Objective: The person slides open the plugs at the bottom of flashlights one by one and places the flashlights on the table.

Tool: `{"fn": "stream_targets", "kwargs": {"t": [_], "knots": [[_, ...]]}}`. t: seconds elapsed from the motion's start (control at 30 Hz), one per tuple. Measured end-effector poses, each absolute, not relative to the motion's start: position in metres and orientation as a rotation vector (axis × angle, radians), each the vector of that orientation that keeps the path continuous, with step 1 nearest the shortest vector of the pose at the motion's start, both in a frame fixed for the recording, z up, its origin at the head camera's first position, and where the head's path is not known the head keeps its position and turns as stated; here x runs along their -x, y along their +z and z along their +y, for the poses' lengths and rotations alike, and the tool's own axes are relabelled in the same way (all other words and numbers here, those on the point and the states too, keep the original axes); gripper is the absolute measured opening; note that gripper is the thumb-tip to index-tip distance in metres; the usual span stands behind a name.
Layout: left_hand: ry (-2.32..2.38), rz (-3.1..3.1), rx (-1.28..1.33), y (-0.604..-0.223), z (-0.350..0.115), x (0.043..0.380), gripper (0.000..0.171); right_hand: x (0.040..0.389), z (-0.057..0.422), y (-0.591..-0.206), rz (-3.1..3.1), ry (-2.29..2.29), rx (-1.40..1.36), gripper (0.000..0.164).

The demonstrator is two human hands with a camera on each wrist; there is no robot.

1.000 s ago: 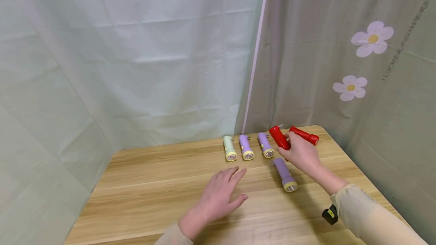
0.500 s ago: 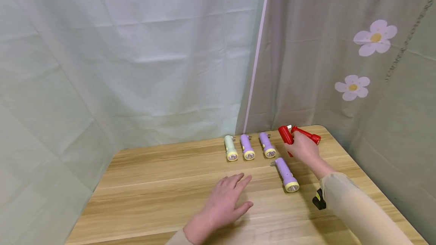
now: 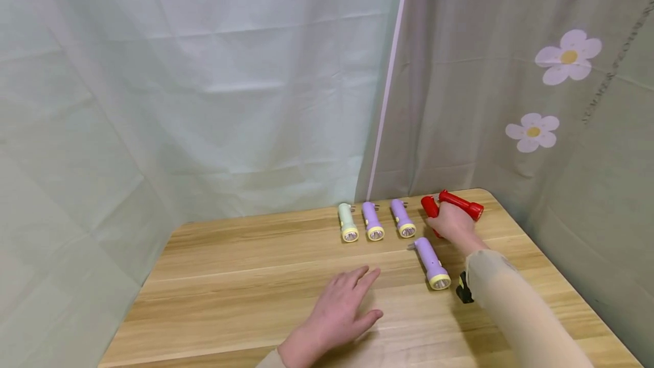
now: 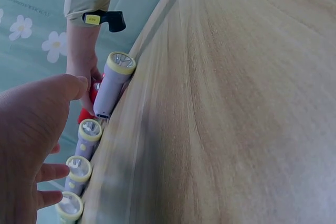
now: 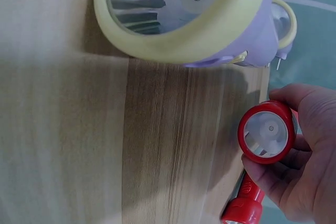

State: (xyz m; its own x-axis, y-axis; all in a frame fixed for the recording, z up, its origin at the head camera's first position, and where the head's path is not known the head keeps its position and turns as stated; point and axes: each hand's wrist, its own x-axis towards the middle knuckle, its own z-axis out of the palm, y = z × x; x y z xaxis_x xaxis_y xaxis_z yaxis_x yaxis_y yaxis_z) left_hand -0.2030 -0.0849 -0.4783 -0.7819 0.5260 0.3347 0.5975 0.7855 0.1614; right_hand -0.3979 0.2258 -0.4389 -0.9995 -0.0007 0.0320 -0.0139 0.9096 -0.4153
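At the back right of the table, my right hand (image 3: 452, 223) grips a red flashlight (image 3: 430, 207). In the right wrist view, thumb and fingers curl round its head, and the lens faces the camera. Just beyond that hand lies a second red flashlight (image 3: 464, 205), turned at an angle to the first. Closer to me is a purple flashlight (image 3: 431, 257) with a yellow rim and its plug prongs out. My left hand (image 3: 339, 308) hovers over or rests on the table, fingers extended and holding nothing; whether it touches the wood is unclear.
Along the back edge lie a pale green flashlight (image 3: 347, 218) and two purple flashlights (image 3: 371, 217), lenses toward me. Curtains (image 3: 255, 101) hang close behind the wooden table (image 3: 230, 283). A black wrist camera (image 3: 464, 289) hangs below the right sleeve.
My right hand has moved right and lowered the red flashlight toward the table, beside the other red one. The left hand has shifted slightly right and nearer to me.
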Motion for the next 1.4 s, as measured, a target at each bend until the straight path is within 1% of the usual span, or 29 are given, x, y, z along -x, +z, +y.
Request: {"fn": "stream_targets", "kwargs": {"t": [0.13, 0.53, 0.87, 1.07, 1.27, 1.4], "knots": [[-0.377, -2.715, 0.864, -0.479, -0.084, 0.202, 0.076, 0.401, 0.224, -0.44, -3.056, 0.649, -0.009, 0.023], [-0.398, -2.738, 0.865, -0.477, -0.083, 0.202, 0.076, 0.413, 0.221, -0.446, -3.066, 0.648, 0.014, 0.023], [-0.398, -2.738, 0.859, -0.478, -0.083, 0.203, 0.075, 0.421, 0.218, -0.45, -3.073, 0.569, -0.029, 0.024], [-0.418, -2.741, 0.863, -0.478, -0.081, 0.205, 0.075, 0.422, 0.217, -0.451, -3.106, 0.571, -0.014, 0.033], [-0.428, -2.756, 0.857, -0.477, -0.08, 0.205, 0.075, 0.419, 0.219, -0.451, -3.109, 0.603, 0.004, 0.036], [-0.427, -2.759, 0.861, -0.477, -0.078, 0.206, 0.076, 0.414, 0.223, -0.448, -3.11, 0.607, 0.016, 0.042]]}}
